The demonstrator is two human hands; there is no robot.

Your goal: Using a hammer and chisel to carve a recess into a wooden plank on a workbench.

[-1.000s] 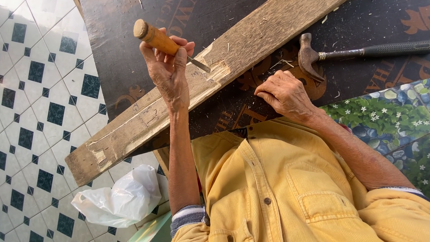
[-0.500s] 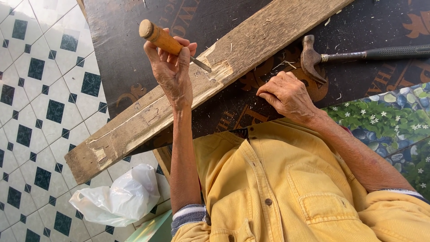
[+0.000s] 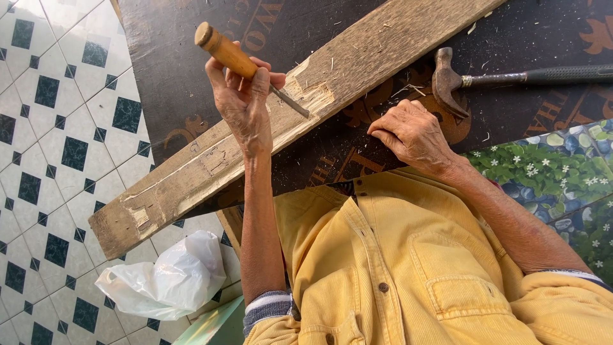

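My left hand grips the chisel by its wooden handle, blade tip set into a pale notch in the plank; my right hand rests loosely curled on the dark worktop just below the plank, holding nothing; the hammer lies near it, untouched. The plank lies slantwise across the worktop, one end hanging over the tiled floor; it looks weathered, grey and rough. I judge the notch only partly cut: fresh wood shows ragged and shallow, chips lie scattered about; another cut-out near the low end looks older; a white bag lies on the floor.
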